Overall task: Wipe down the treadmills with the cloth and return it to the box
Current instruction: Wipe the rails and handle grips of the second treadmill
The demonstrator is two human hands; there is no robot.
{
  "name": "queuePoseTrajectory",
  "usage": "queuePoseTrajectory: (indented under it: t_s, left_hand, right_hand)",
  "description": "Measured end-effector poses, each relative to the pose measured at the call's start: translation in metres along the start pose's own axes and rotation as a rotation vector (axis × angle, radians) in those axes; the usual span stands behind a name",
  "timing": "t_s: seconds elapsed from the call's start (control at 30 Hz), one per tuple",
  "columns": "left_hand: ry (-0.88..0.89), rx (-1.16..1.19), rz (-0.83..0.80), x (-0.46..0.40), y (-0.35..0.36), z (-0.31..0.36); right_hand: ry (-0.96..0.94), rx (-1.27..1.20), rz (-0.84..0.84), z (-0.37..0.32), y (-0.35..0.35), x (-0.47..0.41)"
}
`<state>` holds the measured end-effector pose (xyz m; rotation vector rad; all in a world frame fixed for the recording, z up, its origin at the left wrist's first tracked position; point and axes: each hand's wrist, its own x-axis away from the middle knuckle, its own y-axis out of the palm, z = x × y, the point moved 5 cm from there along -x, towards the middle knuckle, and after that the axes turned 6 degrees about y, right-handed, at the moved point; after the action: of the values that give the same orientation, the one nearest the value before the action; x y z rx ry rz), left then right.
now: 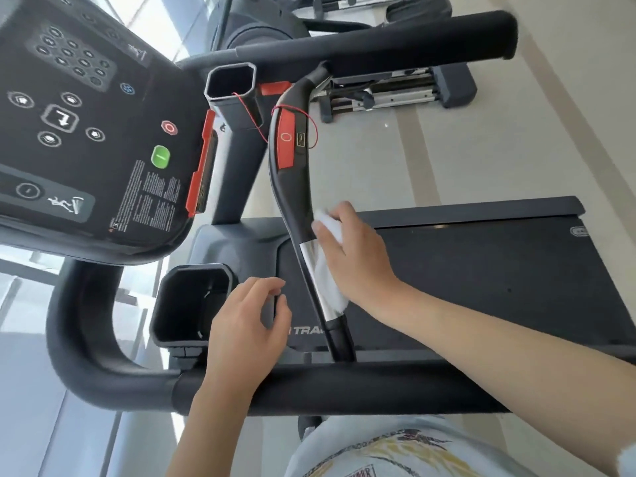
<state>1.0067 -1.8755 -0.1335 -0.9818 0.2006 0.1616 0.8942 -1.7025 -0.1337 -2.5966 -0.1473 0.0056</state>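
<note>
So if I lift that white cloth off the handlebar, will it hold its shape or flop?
The white cloth probably flops: it drapes along the handlebar under the right hand. It looks thin and bunched, so likely light, and may slide easily on the shiny metal section.

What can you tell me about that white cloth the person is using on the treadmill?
The cloth is white, soft and crumpled, like a thin wipe. The right hand presses it against the silver sensor strip of the centre handlebar, the fingers curled over it. Most of it is hidden under the palm; one bunch shows above the fingers and a tail trails down past the wrist along the bar. The left hand does not touch it.
</note>
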Motion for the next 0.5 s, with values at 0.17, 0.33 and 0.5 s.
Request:
queuePoseTrajectory:
  t_s: [0.17, 0.33, 0.5]
  left_hand:
    - [0.009, -0.014, 0.009, -0.002, 0.001, 0.002]
    - [0.003, 0.004, 0.011, -0.001, 0.000, 0.001]
    - [-0.012, 0.031, 0.044, 0.000, -0.002, -0.003]
  right_hand:
    - [-0.288, 0.089, 0.214, -0.069, 0.020, -0.077]
    - [-0.417, 0.309, 0.259, -0.094, 0.039, -0.110]
    - [-0.606, 0.421, 0.136, -0.077, 0.033, -0.058]
